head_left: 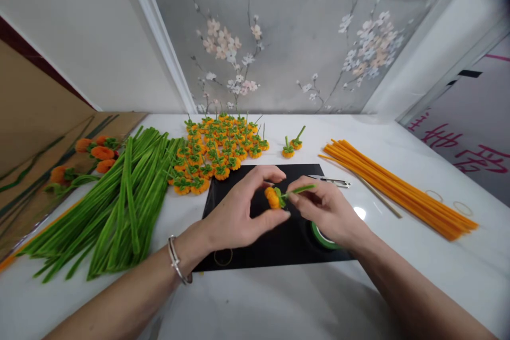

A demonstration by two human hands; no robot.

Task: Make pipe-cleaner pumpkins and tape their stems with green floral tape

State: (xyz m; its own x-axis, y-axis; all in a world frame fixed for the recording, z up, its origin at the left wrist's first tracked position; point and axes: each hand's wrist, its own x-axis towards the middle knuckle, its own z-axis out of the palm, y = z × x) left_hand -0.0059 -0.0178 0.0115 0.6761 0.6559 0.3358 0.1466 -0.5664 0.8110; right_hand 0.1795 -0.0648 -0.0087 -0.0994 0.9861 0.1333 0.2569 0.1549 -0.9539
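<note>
My right hand pinches the green stem of a small orange pipe-cleaner pumpkin above a black mat. Around the pumpkin's left side curves my left hand, thumb and fingers apart, with a gap between them and the pumpkin. Green leaves show where the stem meets the orange body. A green tape roll lies partly hidden under my right hand. Just behind that hand are small scissors.
Green pipe cleaners lie at left, beside larger orange pieces. Many small pumpkins cluster behind the mat; two more stand apart. Orange pipe cleaners, a thin stick and rubber bands are at right.
</note>
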